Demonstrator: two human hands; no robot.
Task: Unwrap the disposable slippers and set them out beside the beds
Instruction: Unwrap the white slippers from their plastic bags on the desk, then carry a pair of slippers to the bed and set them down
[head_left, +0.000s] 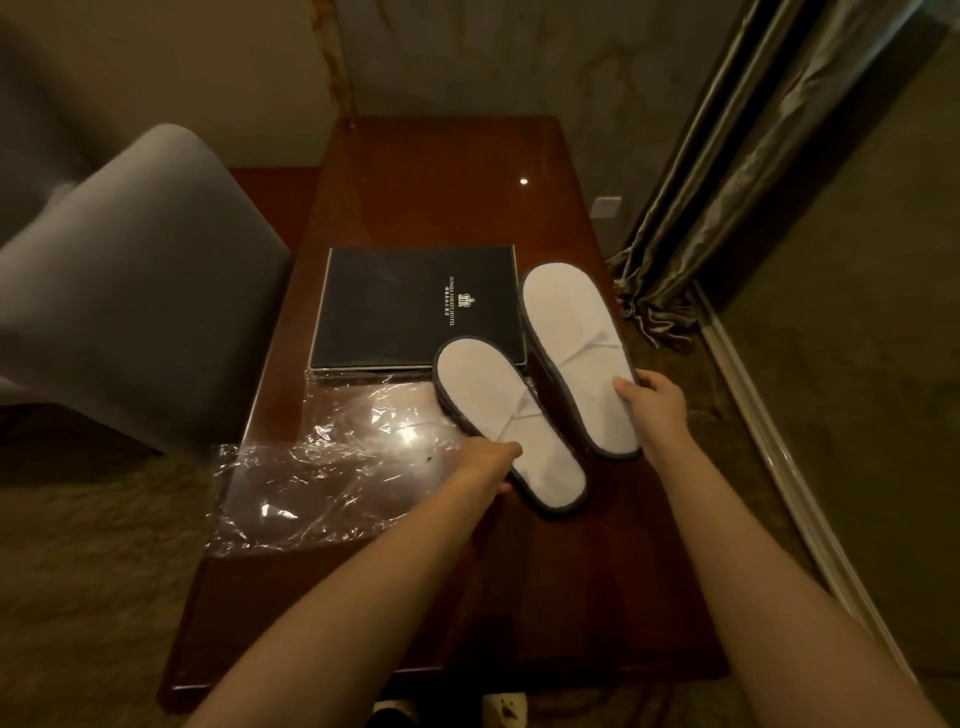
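White slippers out of wrapper above dark wooden table (441, 171), left hand (491, 462) gripping left slipper (509, 421), right hand (652, 402) gripping right slipper (576, 348), clear plastic wrapper (322, 467) crumpled at table's left edge, black folder (410, 306) behind.

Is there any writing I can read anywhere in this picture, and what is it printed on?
"SUNQIEA FOREST HOTEL" or similar, first word uncertain: on the dark folder, running sideways under a small crest.
A smaller line beside it: too small to read.
White slippers, plastic wrapper: no text visible.
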